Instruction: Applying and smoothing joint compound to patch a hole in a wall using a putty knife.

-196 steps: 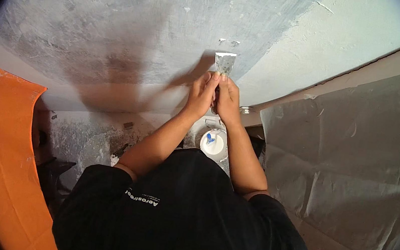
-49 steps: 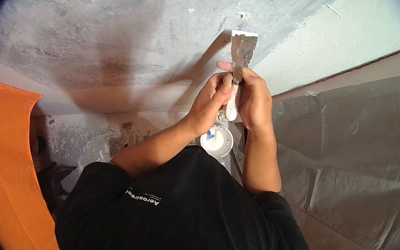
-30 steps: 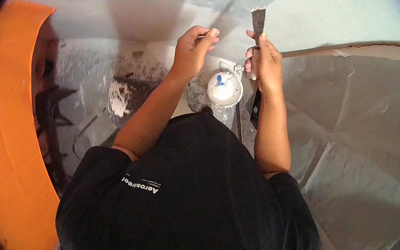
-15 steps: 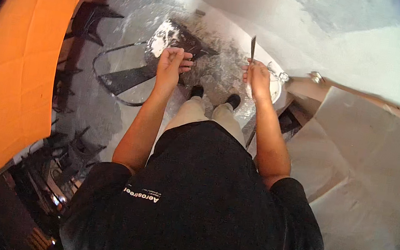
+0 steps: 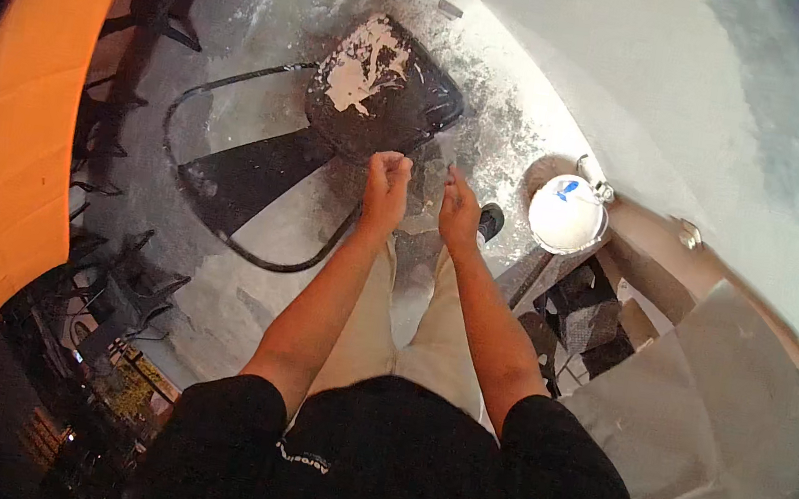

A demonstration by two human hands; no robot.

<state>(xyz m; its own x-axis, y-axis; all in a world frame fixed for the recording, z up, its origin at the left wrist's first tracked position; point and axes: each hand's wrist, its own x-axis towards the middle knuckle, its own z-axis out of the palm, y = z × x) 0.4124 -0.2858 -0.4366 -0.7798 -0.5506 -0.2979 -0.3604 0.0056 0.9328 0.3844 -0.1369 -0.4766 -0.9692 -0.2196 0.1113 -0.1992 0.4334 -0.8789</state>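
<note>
Two hands are up close together over a black chair (image 5: 384, 96) smeared with white plaster: left hand (image 5: 387, 179) balled into a fist, right hand (image 5: 458, 212) flat, fingers together. Can't tell if either grips anything. A white bucket (image 5: 566, 214) sits just right of them on the dusty floor (image 5: 247, 260).

White round tub (image 5: 567, 213), blue label

Black chair seat (image 5: 386, 86) smeared white – white tub (image 5: 567, 214) with blue mark – orange panel (image 5: 17, 128) – beige trousers (image 5: 410, 322).
</note>
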